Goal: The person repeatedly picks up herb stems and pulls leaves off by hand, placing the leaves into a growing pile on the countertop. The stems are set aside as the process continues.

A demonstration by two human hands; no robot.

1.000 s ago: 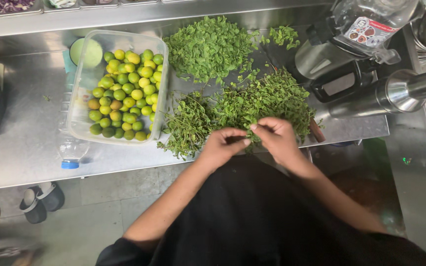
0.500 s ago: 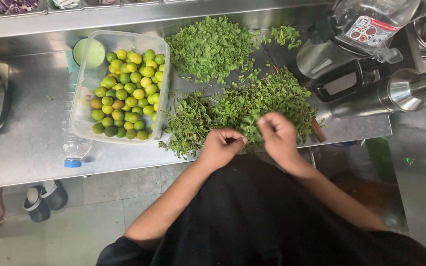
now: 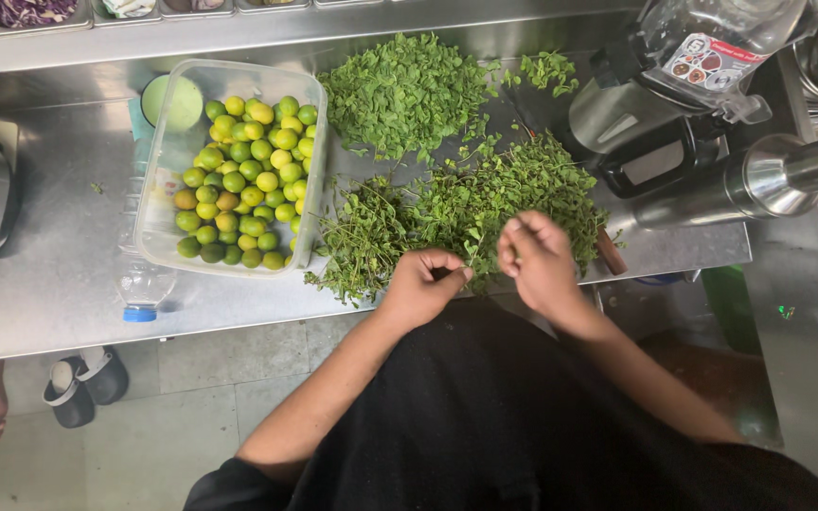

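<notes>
Herb sprigs (image 3: 485, 203) pinched by both, left hand (image 3: 420, 286) now lower, right hand (image 3: 539, 257) drawn apart

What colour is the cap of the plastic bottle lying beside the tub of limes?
Blue. The cap of the clear bottle shows best in the head view.

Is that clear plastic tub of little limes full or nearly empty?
Roughly full. The clear tub has green and yellow limes piled across most of its floor, only its left strip bare. It has no lid.
</notes>
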